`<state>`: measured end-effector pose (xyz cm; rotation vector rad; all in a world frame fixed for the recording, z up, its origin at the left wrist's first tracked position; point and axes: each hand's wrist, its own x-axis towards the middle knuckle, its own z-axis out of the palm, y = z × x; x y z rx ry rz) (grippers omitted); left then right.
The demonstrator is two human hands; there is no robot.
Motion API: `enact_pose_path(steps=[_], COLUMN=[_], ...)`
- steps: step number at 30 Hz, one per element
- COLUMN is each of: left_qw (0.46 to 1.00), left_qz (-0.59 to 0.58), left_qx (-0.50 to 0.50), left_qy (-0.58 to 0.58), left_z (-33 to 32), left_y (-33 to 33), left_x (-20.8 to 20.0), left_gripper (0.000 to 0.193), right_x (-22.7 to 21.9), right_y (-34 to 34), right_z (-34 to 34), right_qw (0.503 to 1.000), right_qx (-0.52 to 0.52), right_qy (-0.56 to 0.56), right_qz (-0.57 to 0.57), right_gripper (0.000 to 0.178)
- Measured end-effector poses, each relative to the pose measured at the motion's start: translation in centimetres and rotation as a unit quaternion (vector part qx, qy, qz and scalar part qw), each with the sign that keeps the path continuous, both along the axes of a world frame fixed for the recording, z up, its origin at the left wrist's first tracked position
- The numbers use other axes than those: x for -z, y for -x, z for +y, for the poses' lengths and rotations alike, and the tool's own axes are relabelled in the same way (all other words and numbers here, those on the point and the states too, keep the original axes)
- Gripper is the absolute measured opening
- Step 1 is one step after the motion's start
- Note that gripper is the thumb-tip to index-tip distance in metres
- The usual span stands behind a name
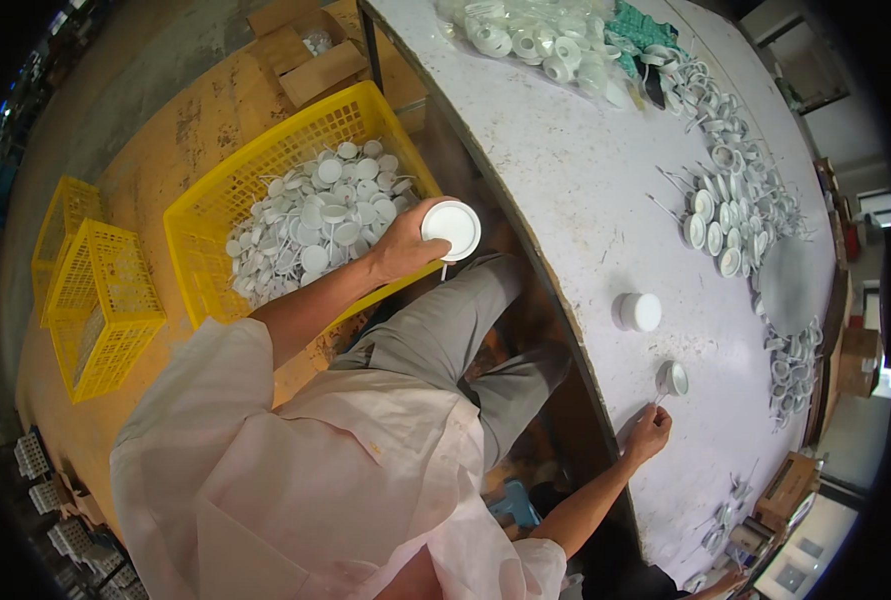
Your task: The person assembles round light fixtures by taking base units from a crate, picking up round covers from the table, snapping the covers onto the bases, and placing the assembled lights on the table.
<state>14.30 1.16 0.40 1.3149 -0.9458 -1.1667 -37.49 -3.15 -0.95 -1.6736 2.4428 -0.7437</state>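
My left hand (405, 245) is closed around the edge of a white round lamp-like piece (451, 230), its flat face turned up and a short white lead hanging below. This hand is over the near edge of the yellow crate (190, 205), which holds a heap of similar white round pieces (315, 215). On the table, my right hand (648, 432) has its fingers pinched together at the thin white lead of a small round cup-shaped piece (673, 378). That piece rests tilted on the tabletop. Just beyond it stands a white cylinder-shaped piece (642, 312).
The pale table (525, 130) bears piles of white round pieces with leads (720, 215) along its far side. A clear bag of white rings (555, 45) lies at its top end. Smaller yellow baskets (105, 310) and a cardboard box (315, 65) are on the floor.
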Motion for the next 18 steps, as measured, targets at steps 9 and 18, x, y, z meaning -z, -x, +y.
enact_pose_path(steps=[9, 18], left_qw=[0.994, 0.909], left_qz=[-0.038, 0.345], left_qx=[0.093, 0.212], left_qy=[0.044, -0.097], left_z=[-1.7, 1.1], left_y=[6.9, 16.5], left_x=[-2.5, -2.9], left_gripper=[0.056, 0.047], right_x=[-5.8, -2.5], right_y=[-9.6, -18.0], right_z=[3.3, 10.4], right_qw=[0.972, 0.849], right_qx=[-0.036, -0.249], right_qy=[-0.041, -0.076], right_qz=[-0.229, -0.460], right_gripper=[0.028, 0.018])
